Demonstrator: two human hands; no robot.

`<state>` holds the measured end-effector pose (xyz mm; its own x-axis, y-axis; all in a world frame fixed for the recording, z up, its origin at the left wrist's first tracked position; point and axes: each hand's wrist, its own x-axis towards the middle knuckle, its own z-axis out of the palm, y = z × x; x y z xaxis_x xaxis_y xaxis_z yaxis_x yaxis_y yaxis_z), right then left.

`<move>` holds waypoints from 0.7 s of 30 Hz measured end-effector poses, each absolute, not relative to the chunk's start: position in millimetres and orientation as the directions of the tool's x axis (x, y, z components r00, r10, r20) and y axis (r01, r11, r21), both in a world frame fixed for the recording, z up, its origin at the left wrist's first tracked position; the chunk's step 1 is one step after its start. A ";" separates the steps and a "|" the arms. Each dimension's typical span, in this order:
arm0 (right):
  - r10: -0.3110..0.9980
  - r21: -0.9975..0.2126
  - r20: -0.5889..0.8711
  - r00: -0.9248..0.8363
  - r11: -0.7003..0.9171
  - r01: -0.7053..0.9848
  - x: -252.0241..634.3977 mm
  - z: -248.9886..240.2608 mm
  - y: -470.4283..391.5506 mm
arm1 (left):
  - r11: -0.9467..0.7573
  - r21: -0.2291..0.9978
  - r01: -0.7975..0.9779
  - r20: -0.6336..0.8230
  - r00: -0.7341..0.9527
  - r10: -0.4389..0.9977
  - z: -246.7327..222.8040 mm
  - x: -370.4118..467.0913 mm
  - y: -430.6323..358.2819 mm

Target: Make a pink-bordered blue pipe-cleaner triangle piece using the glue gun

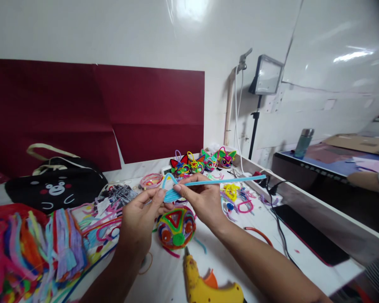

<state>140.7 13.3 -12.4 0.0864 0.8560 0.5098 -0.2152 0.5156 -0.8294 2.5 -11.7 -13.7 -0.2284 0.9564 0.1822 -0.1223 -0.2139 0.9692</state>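
Pipe cleaner (227, 180), pale blue, sits mid-frame, pinched between fingers of the left hand (148, 206) and right hand (197, 195) (its free end points right). Below, a yellow glue gun (208, 284) lies on the tabletop (164, 275).

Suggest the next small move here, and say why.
Probably the right hand should bend the light-blue pipe-cleaner tail back toward the folded strands: it juts out straight past that hand, while the left hand pinches the folds.
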 end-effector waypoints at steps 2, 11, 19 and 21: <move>0.858 -0.829 0.508 0.081 0.512 -0.226 140.3 -12.3 13.2 | -0.210 0.969 -0.130 0.179 -0.212 0.961 -12.6 3.0 -11.9; 0.861 -0.830 0.500 0.088 0.506 -0.234 139.3 -12.3 12.3 | -0.198 0.969 -0.149 0.174 -0.156 0.972 -10.9 2.4 -11.2; 0.865 -0.834 0.493 0.088 0.499 -0.234 137.5 -14.2 12.1 | -0.208 0.967 -0.147 0.175 -0.205 0.963 -14.3 1.8 -10.4; 0.868 -0.837 0.488 0.094 0.496 -0.233 137.5 -12.7 10.9 | -0.215 0.967 -0.138 0.183 -0.216 0.959 -14.8 1.9 -10.5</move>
<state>137.5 10.9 -12.7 0.0944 0.8678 0.4878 -0.2335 0.4956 -0.8366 1.9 -10.5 -14.8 -0.2160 0.9592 0.1825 -0.1381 -0.2151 0.9668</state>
